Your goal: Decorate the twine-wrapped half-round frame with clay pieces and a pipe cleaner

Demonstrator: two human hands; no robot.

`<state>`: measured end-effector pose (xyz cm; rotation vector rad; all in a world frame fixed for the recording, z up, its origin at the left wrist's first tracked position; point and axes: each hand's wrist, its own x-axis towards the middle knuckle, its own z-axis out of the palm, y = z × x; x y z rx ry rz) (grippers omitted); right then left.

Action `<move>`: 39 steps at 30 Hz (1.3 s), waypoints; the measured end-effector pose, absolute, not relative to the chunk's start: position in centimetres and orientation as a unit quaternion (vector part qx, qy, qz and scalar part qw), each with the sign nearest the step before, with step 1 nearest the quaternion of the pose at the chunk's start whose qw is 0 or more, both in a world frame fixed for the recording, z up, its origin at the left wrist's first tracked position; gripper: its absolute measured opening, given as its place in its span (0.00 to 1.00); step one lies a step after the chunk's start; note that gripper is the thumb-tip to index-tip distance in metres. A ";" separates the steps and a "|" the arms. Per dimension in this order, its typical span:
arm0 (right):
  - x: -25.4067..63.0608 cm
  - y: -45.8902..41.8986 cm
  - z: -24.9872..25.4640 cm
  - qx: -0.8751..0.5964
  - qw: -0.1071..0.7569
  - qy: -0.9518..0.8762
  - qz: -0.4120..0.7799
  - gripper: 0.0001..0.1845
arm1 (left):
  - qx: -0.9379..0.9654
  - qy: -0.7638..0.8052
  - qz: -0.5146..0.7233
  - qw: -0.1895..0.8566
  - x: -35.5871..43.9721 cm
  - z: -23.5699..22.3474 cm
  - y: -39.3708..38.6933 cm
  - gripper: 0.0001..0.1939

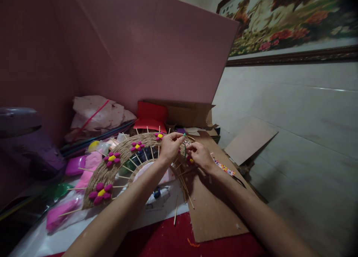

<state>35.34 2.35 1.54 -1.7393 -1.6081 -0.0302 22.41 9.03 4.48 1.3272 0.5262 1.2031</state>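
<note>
A fan-shaped frame wound with brown twine [123,148] leans in front of me, thin wooden sticks poking out along its arcs. Magenta clay flowers with yellow centres, such as the large flower [100,193], are set along the outer band. My left hand [170,147] is at the frame's upper right, thumb and forefinger pinching a small green piece [184,135] that looks like clay. Just right of it, my right hand [200,157] has its fingers pinched together beside a thin green strip [185,151]. What these fingers hold is hidden.
Brown cardboard [215,212] lies under my right arm on a red surface [156,238]. Pink clay packets [63,214] and a green packet [57,191] are at left. Loose sticks [175,211] lie centrally. A beaded band [224,167] is right of my hand.
</note>
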 end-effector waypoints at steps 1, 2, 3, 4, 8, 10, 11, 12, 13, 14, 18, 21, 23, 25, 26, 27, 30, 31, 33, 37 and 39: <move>35.4 2.1 1.5 -0.681 0.377 -0.627 -0.022 0.06 | 0.570 0.225 0.519 0.596 22.4 4.5 9.0 0.09; 35.4 1.8 1.4 -0.680 0.376 -0.628 -0.031 0.06 | 0.569 0.224 0.520 0.597 22.4 4.5 9.0 0.09; 35.4 1.5 1.4 -0.679 0.372 -0.631 -0.039 0.06 | 0.568 0.224 0.520 0.598 22.4 4.5 9.1 0.09; 35.5 1.2 1.4 -0.677 0.367 -0.636 -0.045 0.06 | 0.567 0.224 0.519 0.599 22.4 4.5 9.1 0.09; 35.3 0.0 1.3 -0.659 0.338 -0.669 -0.062 0.08 | 0.566 0.223 0.515 0.604 22.4 4.5 9.0 0.10; 35.0 -0.5 1.2 -0.654 0.313 -0.684 -0.083 0.09 | 0.566 0.221 0.513 0.606 22.4 4.5 9.0 0.10; 34.9 -0.7 1.2 -0.653 0.298 -0.689 -0.095 0.09 | 0.566 0.220 0.512 0.607 22.4 4.5 9.0 0.10; 34.8 -0.8 1.1 -0.654 0.284 -0.693 -0.105 0.09 | 0.567 0.220 0.511 0.608 22.4 4.5 9.0 0.10; 34.7 -0.9 0.9 -0.653 0.271 -0.698 -0.111 0.09 | 0.567 0.220 0.511 0.608 22.4 4.5 8.9 0.10; 34.6 -1.1 0.8 -0.652 0.261 -0.703 -0.116 0.08 | 0.567 0.220 0.510 0.608 22.4 4.5 8.9 0.10; 34.4 -1.4 0.6 -0.647 0.250 -0.708 -0.134 0.07 | 0.567 0.218 0.511 0.609 22.3 4.5 8.9 0.09; 34.2 -1.4 0.6 -0.647 0.239 -0.709 -0.148 0.06 | 0.566 0.216 0.511 0.610 22.3 4.5 9.0 0.08; 34.1 -1.4 0.7 -0.643 0.217 -0.718 -0.154 0.06 | 0.565 0.216 0.511 0.611 22.3 4.5 9.0 0.08; 34.0 -1.3 0.7 -0.643 0.197 -0.722 -0.161 0.07 | 0.566 0.216 0.508 0.613 22.3 4.5 8.9 0.08; 34.0 -1.4 0.7 -0.645 0.191 -0.722 -0.165 0.07 | 0.566 0.215 0.506 0.614 22.4 4.6 8.8 0.08; 33.9 -1.4 0.7 -0.646 0.186 -0.720 -0.171 0.07 | 0.567 0.214 0.504 0.616 22.4 4.6 8.8 0.08; 33.8 -1.6 0.9 -0.647 0.179 -0.718 -0.184 0.07 | 0.568 0.211 0.498 0.620 22.4 4.8 8.6 0.07; 33.7 -1.7 1.0 -0.646 0.179 -0.718 -0.187 0.07 | 0.568 0.211 0.497 0.621 22.3 4.8 8.6 0.07; 33.7 -1.7 1.2 -0.645 0.181 -0.718 -0.192 0.08 | 0.569 0.211 0.496 0.622 22.3 4.8 8.6 0.07; 33.7 -1.4 0.9 -0.646 0.166 -0.719 -0.194 0.08 | 0.569 0.209 0.494 0.623 22.3 4.8 8.6 0.06; 33.7 -1.3 0.7 -0.649 0.163 -0.718 -0.191 0.08 | 0.569 0.207 0.491 0.626 22.3 4.9 8.6 0.06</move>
